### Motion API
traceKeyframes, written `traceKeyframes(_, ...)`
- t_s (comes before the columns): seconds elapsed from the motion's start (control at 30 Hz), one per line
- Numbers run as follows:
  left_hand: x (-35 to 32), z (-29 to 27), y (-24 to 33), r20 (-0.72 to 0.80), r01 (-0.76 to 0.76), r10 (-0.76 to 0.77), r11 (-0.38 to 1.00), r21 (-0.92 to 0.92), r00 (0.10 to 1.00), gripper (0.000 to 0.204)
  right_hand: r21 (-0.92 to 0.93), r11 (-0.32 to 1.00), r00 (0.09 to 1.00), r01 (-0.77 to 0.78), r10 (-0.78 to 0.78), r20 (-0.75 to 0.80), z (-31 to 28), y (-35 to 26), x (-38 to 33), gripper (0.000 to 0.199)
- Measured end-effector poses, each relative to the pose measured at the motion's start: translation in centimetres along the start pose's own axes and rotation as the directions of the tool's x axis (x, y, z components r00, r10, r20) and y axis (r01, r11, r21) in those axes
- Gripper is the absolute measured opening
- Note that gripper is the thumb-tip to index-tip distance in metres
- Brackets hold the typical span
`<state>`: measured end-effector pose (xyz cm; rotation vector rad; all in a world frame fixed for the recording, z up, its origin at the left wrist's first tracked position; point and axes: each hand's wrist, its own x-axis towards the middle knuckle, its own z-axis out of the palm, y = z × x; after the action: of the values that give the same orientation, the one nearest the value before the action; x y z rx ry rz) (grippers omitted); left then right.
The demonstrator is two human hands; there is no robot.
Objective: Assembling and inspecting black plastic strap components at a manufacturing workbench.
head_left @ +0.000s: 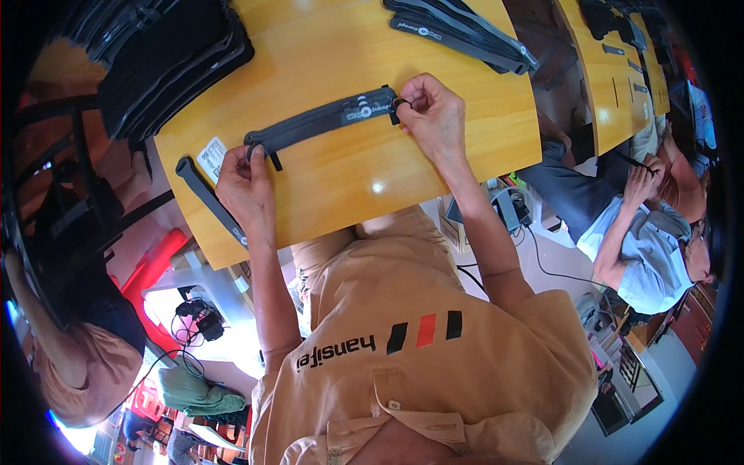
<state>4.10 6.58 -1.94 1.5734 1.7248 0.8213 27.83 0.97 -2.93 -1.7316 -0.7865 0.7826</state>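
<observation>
A bundle of dark grey straps [325, 122] lies across the wooden table in front of me, with printed labels near its right end. My left hand [246, 194] pinches the bundle's left end between thumb and fingers, beside a short black tab hanging down. At the other end, my right hand [434, 112] pinches a thin black band [395, 115] that loops at the bundle's end. The fingers hide part of that band. To the left of my left hand lies a single folded grey strap [209, 200], next to a white printed label [211, 157].
A tall stack of black straps [178, 74] fills the table's far left corner. Another strap bundle [461, 35] lies at the far right. The table's near edge [349, 229] runs in front of my lap. Other people [643, 240] sit at both sides; a black chair [77, 170] stands left.
</observation>
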Motion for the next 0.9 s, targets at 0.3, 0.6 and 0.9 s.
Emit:
traceKeyframes(0.3, -0.7, 0.5, 0.7, -0.082, -0.127, 0.142, 0.979, 0.160, 0.987, 0.014, -0.072, 0.992, 0.994, 0.107, -0.109, -0.019, 0.1, 0.3, -0.3, 0.011)
traceKeyframes(0.6, -0.8, 0.3, 0.5, -0.108, -0.258, 0.285, 0.942, 0.215, 0.952, 0.016, -0.111, 0.976, 0.982, 0.188, -0.189, -0.005, 0.1, 0.1, -0.3, 0.010)
traceKeyframes(0.9, -1.0, 0.5, 0.2, -0.120, -0.215, 0.256, 0.937, 0.275, 0.959, 0.016, -0.151, 0.953, 0.963, 0.262, -0.269, -0.028, 0.1, 0.9, -0.2, 0.010)
